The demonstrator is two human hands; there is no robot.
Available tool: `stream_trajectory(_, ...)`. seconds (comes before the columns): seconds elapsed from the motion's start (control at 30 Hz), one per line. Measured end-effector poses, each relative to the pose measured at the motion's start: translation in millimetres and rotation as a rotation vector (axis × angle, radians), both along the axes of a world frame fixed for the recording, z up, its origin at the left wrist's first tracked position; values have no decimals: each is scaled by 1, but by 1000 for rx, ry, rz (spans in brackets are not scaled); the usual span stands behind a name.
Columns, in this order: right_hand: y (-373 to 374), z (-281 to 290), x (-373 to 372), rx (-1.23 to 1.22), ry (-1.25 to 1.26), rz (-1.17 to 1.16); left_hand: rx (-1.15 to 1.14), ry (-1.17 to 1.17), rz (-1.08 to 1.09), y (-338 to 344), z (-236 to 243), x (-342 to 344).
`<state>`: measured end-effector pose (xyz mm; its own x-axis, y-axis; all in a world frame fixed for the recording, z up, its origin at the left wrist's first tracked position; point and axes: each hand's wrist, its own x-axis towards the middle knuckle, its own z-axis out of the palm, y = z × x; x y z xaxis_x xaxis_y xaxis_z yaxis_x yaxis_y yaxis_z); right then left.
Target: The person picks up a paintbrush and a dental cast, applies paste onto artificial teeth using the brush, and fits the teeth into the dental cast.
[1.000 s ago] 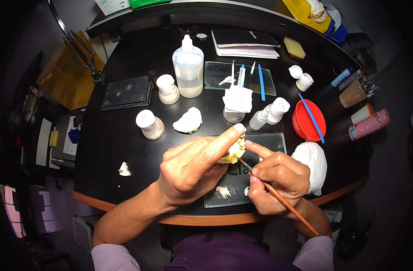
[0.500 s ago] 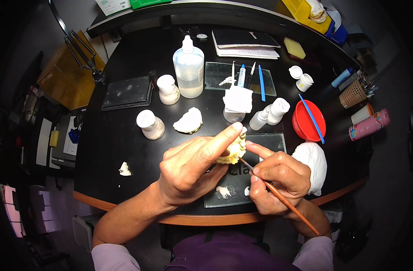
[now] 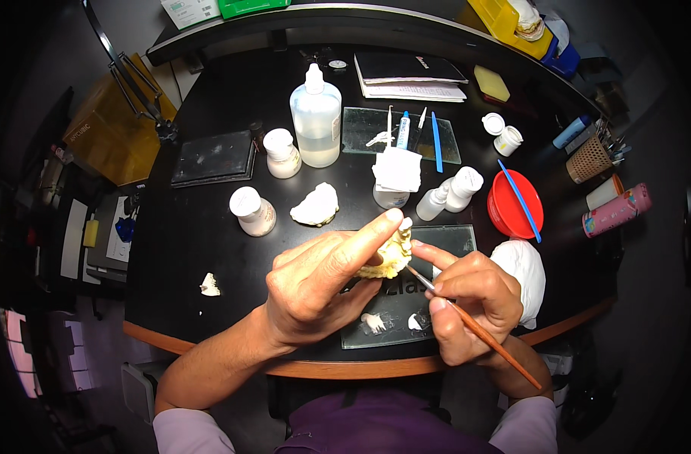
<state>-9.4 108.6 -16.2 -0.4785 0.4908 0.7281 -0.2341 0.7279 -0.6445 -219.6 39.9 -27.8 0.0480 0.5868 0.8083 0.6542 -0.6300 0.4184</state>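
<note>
Drawing off toward four o'clock, the fine brush (image 3: pixel 500 349) now has its tip at the very edge of the yellowish tooth-shaped cast (image 3: pixel 391 263); half a second ago it lay over the cast's face. The right hand (image 3: pixel 478 295), at four o'clock from the cast, has shifted with it and keeps the brush pinched between thumb and fingers. More of the white dab (image 3: pixel 416 322) at five o'clock on the glass plate (image 3: pixel 453 238) has come into sight from behind that hand. The left hand (image 3: pixel 315 276), at nine o'clock, stays clamped on the cast, held up over the plate, index finger laid along it

That hand covers much of the cast, and its thumb cannot be seen. Whether the brush tip or the right hand's outstretched finger touches the cast is too fine to tell. Both hands hide parts of the plate. At twelve o'clock, white paper (image 3: pixel 397 168) covers the top of a jar (image 3: pixel 391 199), while the view's rim fades into darkness
</note>
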Motion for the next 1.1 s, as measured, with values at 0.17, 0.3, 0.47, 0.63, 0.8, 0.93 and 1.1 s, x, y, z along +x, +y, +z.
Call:
stream_trajectory(0.17,3,0,2,11,38,14,27,-14,-16,-1,0,0)
stream_trajectory(0.3,0,-6,0,24,7,-110,25,-101,-52,-1,-3,2)
stream_trajectory(0.47,0,-10,-4,-36,-55,-120,67,-140,-42,-1,-3,4)
stream_trajectory(0.63,1,-10,-5,-1,-42,-140,51,-118,-54,-2,-3,4)
stream_trajectory(0.8,2,-10,-5,81,-61,-185,37,-114,-53,-3,0,5)
stream_trajectory(0.93,2,-12,-6,116,-48,-206,35,-114,-42,-4,0,7)
stream_trajectory(1.1,0,-13,-5,152,-65,-238,77,-35,-35,-2,1,5)
